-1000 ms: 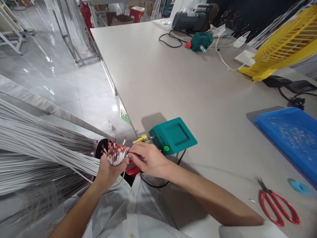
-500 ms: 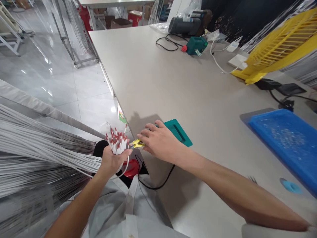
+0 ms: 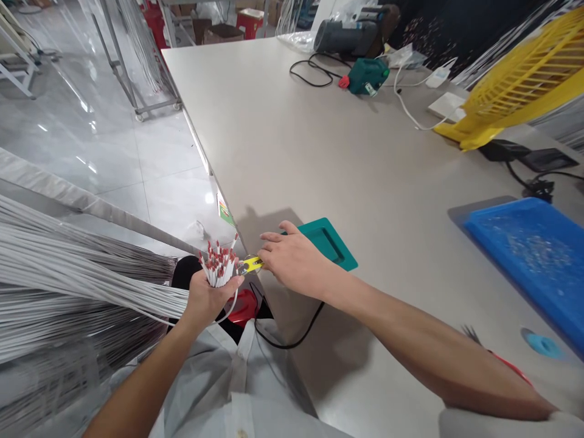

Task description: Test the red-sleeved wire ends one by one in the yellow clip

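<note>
My left hand (image 3: 210,299) is closed around a bundle of white wires (image 3: 219,275) with dark red ends pointing up. One wire end stands higher than the others, and another wire loops down beside my thumb. My right hand (image 3: 296,258) is closed on small yellow snips (image 3: 250,264), whose metal tip reaches close to my left thumb and the bundle's right side. Whether the tip touches a wire cannot be made out. Just beyond my right hand lies a green tray (image 3: 349,258) on the table, partly covered by the fingers.
Long white wires (image 3: 91,267) hang along a rack at left. On the table (image 3: 274,140) are a blue tray (image 3: 538,292) with small clear bits, a yellow fan (image 3: 515,79), a green device (image 3: 367,76) and a grey motor (image 3: 340,38). A black cable (image 3: 292,347) droops over the near edge.
The view has shifted slightly. My right hand and the yellow snips stay beside the wire bundle, with the fingers drawn in a little. My left hand keeps its hold.
</note>
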A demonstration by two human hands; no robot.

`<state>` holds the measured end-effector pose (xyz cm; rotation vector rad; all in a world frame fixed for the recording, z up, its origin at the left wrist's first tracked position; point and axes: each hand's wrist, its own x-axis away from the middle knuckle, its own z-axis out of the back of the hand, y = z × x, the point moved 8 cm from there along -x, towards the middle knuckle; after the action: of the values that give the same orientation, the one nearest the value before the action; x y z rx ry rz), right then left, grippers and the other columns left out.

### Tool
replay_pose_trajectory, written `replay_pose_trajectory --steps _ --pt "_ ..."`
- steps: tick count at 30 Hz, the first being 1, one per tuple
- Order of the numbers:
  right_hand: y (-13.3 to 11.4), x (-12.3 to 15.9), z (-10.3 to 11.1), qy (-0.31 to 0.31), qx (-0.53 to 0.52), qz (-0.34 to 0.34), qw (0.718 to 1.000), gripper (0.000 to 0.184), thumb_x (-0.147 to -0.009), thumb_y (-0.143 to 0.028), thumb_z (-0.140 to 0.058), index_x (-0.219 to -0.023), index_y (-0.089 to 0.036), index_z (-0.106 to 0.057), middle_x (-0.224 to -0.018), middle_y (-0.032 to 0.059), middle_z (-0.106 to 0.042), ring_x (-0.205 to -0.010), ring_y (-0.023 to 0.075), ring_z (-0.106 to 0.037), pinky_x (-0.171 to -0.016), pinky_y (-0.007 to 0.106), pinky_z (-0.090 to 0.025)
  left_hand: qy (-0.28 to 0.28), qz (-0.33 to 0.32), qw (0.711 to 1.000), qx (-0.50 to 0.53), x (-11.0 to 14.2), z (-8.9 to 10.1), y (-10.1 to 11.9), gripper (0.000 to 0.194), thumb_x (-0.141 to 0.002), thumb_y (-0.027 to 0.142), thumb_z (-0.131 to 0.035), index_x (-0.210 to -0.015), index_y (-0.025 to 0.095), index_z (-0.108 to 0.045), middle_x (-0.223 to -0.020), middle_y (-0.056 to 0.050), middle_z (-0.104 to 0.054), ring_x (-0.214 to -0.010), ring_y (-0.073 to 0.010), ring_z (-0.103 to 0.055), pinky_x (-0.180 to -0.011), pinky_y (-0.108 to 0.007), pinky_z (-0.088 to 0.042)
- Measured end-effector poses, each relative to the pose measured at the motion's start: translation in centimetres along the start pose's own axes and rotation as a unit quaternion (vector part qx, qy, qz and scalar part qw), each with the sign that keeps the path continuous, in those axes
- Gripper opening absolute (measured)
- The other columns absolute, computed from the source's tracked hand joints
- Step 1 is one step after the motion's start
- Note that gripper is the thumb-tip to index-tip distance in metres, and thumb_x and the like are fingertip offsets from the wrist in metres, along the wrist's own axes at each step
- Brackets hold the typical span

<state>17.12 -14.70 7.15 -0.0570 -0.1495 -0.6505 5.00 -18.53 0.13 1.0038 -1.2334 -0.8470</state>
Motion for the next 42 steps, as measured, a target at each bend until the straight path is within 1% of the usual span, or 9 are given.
replay_pose_trajectory --steps 8,15,22,28,31,34,36,39,42 --pt "0.1 0.1 -0.2 -0.001 0.005 0.007 1.000 0.018 -0.081 -0.010 -0.048 -0.072 -0.015 -0.063 -0.073 0.0078 -0.068 -0.093 0.0232 -0.055 -0.082 0.042 -0.025 0.016 0.018 0.999 -0.039 0.2 0.2 -0.3 0.027 -0.057 0.021 -0.073 -0.081 0.012 -0.070 -0.066 -0.002 -0.068 -0.055 -0.0150 -0.060 -0.051 -0.024 -0.048" --pt "0.1 0.3 0.3 0.025 0.005 -0.007 1.000 0.012 -0.080 -0.018 -0.052 -0.081 -0.013 -0.063 -0.080 0.0117 -0.067 -0.097 0.0269 -0.053 -0.085 0.044 -0.025 0.016 -0.001 0.998 -0.064 0.0 0.0 0.1 0.026 -0.055 0.019 -0.073 -0.080 0.011 -0.069 -0.067 -0.002 -0.067 -0.056 -0.0143 -0.058 -0.053 -0.024 -0.047" --pt "0.5 0.3 0.1 0.025 -0.018 -0.029 0.999 0.049 -0.073 -0.037 -0.066 -0.113 -0.010 -0.054 -0.097 0.0146 -0.065 -0.102 0.0294 -0.051 -0.090 0.047 -0.025 0.021 0.006 0.999 -0.047 0.2 0.4 -0.2 0.028 -0.059 0.023 -0.072 -0.084 0.012 -0.070 -0.078 -0.006 -0.071 -0.070 -0.0199 -0.065 -0.064 -0.027 -0.051" --pt "0.7 0.3 0.3 0.039 -0.034 -0.021 0.998 0.058 -0.070 -0.047 -0.068 -0.113 -0.011 -0.055 -0.094 0.0143 -0.066 -0.103 0.0310 -0.051 -0.095 0.052 -0.023 0.031 -0.001 0.999 -0.031 0.6 1.5 0.8 0.031 -0.056 0.020 -0.073 -0.086 0.013 -0.068 -0.073 -0.003 -0.069 -0.065 -0.0176 -0.063 -0.061 -0.027 -0.050" --pt "-0.9 0.9 1.7 0.107 -0.079 0.005 0.991 0.059 -0.073 -0.054 -0.061 -0.111 -0.010 -0.057 -0.098 0.0149 -0.065 -0.104 0.0311 -0.052 -0.094 0.051 -0.029 0.047 0.010 0.999 0.002 1.1 2.4 1.1 0.020 -0.054 0.019 -0.074 -0.072 0.014 -0.065 -0.061 0.001 -0.064 -0.054 -0.0132 -0.058 -0.053 -0.024 -0.048" --pt "-2.6 1.7 2.8 0.205 -0.183 -0.003 0.961 0.033 -0.086 -0.037 -0.050 -0.106 -0.013 -0.060 -0.096 0.0123 -0.065 -0.089 0.0222 -0.058 -0.081 0.039 -0.044 0.039 0.020 0.998 0.042 1.6 3.0 1.1 0.017 -0.056 0.022 -0.075 -0.067 0.014 -0.064 -0.054 0.003 -0.059 -0.047 -0.0103 -0.052 -0.047 -0.022 -0.044" --pt "-3.1 1.8 2.3 0.248 -0.294 -0.040 0.922 0.027 -0.087 -0.030 -0.048 -0.105 -0.014 -0.060 -0.096 0.0116 -0.065 -0.084 0.0188 -0.060 -0.074 0.033 -0.048 0.019 0.021 0.997 0.067 1.9 3.2 1.0 0.018 -0.058 0.023 -0.074 -0.069 0.014 -0.064 -0.051 0.004 -0.057 -0.044 -0.0096 -0.050 -0.045 -0.022 -0.043" --pt "-3.2 1.1 0.4 0.259 -0.503 -0.073 0.821 0.025 -0.082 -0.033 -0.057 -0.100 -0.016 -0.064 -0.088 0.0077 -0.064 -0.073 0.0145 -0.061 -0.064 0.026 -0.050 -0.022 0.002 0.997 0.074 2.3 2.8 1.2 0.015 -0.060 0.022 -0.074 -0.069 0.015 -0.063 -0.048 0.004 -0.055 -0.043 -0.0089 -0.048 -0.044 -0.022 -0.041" --pt "-3.1 0.3 -0.6 0.274 -0.616 -0.084 0.734 0.018 -0.080 -0.034 -0.061 -0.084 -0.018 -0.068 -0.077 0.0045 -0.064 -0.070 0.0138 -0.061 -0.063 0.026 -0.050 -0.056 -0.011 0.997 0.046 2.7 2.3 1.5 0.015 -0.061 0.021 -0.073 -0.058 0.014 -0.060 -0.046 0.004 -0.052 -0.043 -0.0086 -0.046 -0.042 -0.021 -0.039"
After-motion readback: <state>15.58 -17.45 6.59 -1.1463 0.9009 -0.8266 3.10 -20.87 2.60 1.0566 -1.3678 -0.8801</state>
